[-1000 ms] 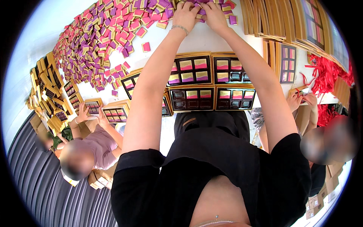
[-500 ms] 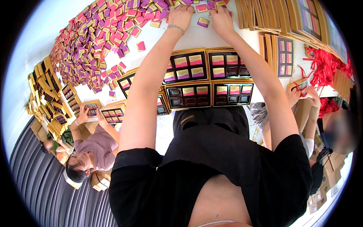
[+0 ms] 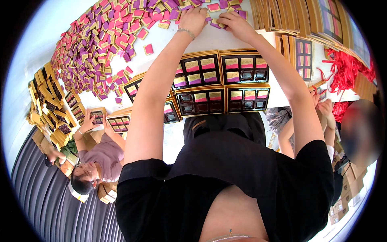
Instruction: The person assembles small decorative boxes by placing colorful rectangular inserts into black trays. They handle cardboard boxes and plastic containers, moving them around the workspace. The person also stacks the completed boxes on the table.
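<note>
My left hand (image 3: 192, 21) is at the edge of a heap of small wrapped chocolates (image 3: 100, 52) in pink, purple and gold. Its fingers are curled together, and what they hold, if anything, is hidden. To its right, my right hand (image 3: 238, 26) has its fingertips closed on a purple-and-gold wrapped chocolate (image 3: 215, 24) on the white table. Below my forearms stand stacked gold-edged chocolate boxes with dark trays. The upper right box (image 3: 254, 75) and the lower left box (image 3: 200, 108) are partly filled; the lower right box (image 3: 248, 105) has chocolates in its upper row.
Gold-edged boxes stand stacked at the far right (image 3: 278, 18), beside red ribbon (image 3: 342, 70). A jumble of boxes (image 3: 48, 101) lies at the left. A co-worker (image 3: 107, 155) at the left handles a box; another person's hands (image 3: 324, 109) work at the right.
My right hand has moved left onto the purple-and-gold chocolate, which lay apart from it before. My left hand has shifted slightly. The co-worker's hands at the right have moved lower.
</note>
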The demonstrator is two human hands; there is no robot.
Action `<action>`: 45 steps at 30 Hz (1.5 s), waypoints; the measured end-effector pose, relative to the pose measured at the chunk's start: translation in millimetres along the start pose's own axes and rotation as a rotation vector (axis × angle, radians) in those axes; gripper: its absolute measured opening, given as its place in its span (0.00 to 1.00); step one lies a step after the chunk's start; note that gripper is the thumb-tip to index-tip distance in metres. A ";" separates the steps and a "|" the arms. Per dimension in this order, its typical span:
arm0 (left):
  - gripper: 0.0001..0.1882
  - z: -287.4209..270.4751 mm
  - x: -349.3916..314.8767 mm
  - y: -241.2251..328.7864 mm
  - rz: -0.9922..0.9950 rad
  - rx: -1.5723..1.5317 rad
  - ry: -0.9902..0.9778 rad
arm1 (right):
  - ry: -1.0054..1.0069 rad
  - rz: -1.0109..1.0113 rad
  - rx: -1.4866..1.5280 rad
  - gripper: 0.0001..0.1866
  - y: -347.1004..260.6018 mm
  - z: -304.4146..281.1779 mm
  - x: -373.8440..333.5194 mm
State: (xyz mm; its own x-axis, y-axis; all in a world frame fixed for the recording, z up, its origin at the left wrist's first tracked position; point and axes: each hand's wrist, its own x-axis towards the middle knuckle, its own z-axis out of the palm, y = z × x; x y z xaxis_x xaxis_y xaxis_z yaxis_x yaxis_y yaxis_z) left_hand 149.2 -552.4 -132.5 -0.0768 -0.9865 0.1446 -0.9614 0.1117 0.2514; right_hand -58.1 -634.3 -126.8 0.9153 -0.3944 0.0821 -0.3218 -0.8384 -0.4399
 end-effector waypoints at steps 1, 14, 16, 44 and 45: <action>0.23 -0.7 2.0 1.2 -0.007 0.028 -0.013 | 0.000 0.022 -0.043 0.19 -0.8 0.1 -0.8; 0.14 -79.8 -85.1 166.9 0.250 -0.483 -0.058 | 0.063 0.724 0.534 0.09 -96.5 -90.2 -166.1; 0.14 -68.7 -91.4 179.6 0.270 -0.397 -0.027 | 0.128 0.750 0.495 0.08 -105.3 -84.9 -178.6; 0.12 -82.9 -90.8 171.3 0.420 -0.121 -0.003 | 0.424 0.202 -0.180 0.11 -35.7 -51.8 -33.4; 0.10 -81.7 -74.8 154.0 0.371 -0.115 0.037 | 0.314 0.215 -0.179 0.14 -15.9 -39.2 -16.7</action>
State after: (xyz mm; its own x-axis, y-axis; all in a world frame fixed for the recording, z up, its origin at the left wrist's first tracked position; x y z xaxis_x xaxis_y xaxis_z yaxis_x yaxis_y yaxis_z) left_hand 28.5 -451.6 -26.4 -0.4025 -0.8717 0.2796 -0.8338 0.4752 0.2811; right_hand -77.8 -629.2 -86.2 0.7133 -0.6400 0.2856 -0.5599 -0.7655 -0.3169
